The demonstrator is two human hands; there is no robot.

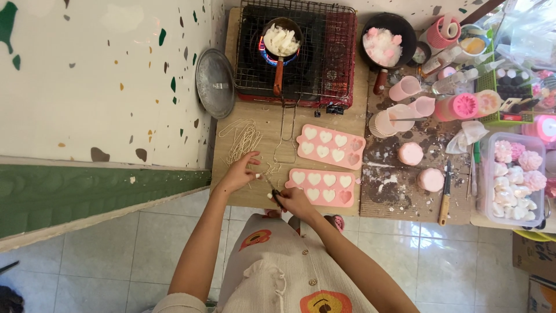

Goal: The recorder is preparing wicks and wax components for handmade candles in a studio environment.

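Observation:
My left hand (239,172) pinches a thin pale wick string (262,173) near the front of the wooden board (260,119). My right hand (293,201) grips small dark scissors (271,186), blades pointing at that string between the two hands. A loose bundle of pale wick strings (244,139) lies just beyond my left hand. Two pink heart-cavity moulds (330,145) (322,186), filled with white wax, lie to the right of my hands.
A red gas stove (341,52) under a wire grate holds a small pan of white wax (281,39) over a flame. A metal lid (215,83) leans left. Right: black pan (387,35), pink cups (405,88), round pink candles (410,153), knife (445,197), clear box of flower candles (516,174).

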